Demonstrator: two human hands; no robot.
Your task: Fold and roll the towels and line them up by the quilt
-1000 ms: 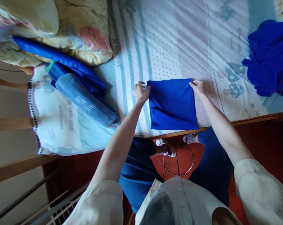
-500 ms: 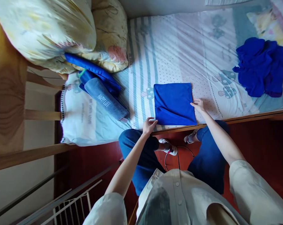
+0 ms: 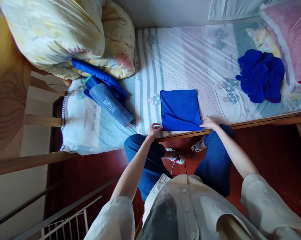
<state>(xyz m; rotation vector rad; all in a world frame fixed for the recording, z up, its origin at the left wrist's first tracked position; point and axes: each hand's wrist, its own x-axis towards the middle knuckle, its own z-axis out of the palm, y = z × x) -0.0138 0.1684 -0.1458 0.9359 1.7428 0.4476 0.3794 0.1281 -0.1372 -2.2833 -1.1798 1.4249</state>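
Note:
A blue cloth point(image 3: 180, 109), folded into a flat square, lies at the front edge of the bed with a crease running across its lower half. At its near left corner, my left hand point(image 3: 153, 130) pinches the edge between thumb and fingers. My right hand point(image 3: 208, 123) has its fingers closed on the near right corner. Farther right sits a crumpled heap of blue cloth point(image 3: 261, 76). Left of my hands lies a rolled grey-blue towel point(image 3: 112, 104) lettered "HAPPY LIFE", against more folded blue fabric point(image 3: 98, 75).
The bed's patterned sheet point(image 3: 177, 46) stretches to the wall. Yellow floral bedding point(image 3: 118, 43) is piled at the back left, and a pink pillow point(image 3: 289, 36) lies far right. A wooden bed rail point(image 3: 252, 124) runs along the front. A white metal rack point(image 3: 73, 218) stands lower left.
My right hand has slid from the cloth's right side down to its near right corner. My left hand stays at the near left corner. The view has shifted slightly toward the right.

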